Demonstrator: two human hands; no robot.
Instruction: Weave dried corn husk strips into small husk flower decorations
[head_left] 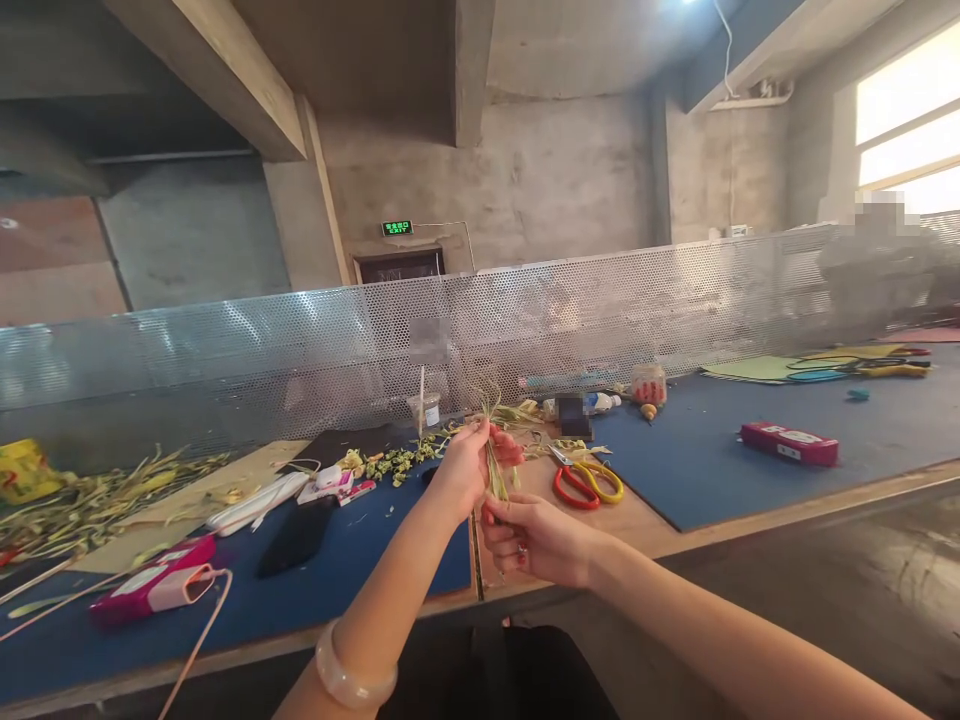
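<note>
A thin bundle of dried, pale green plant stalks (494,476) stands nearly upright between my hands, over the front part of the table. My left hand (466,468) is closed around its upper part, and wispy tips stick out above the fingers. Lower down, my right hand (538,541) pinches the bottom end between thumb and fingers; a ring shows on it. Scissors with one red and one yellow handle (587,484) lie just right of the hands. Behind them rests a heap of dried stalks (525,411).
Yellow-green plant pieces (401,464) and a black phone-like object (298,537) lie left. Loose stalks (112,500) cover the far left, near a magenta box (154,582) with a cable. A second magenta box (789,443) sits right. A perforated metal screen (637,300) stands behind; a blurred person is beyond.
</note>
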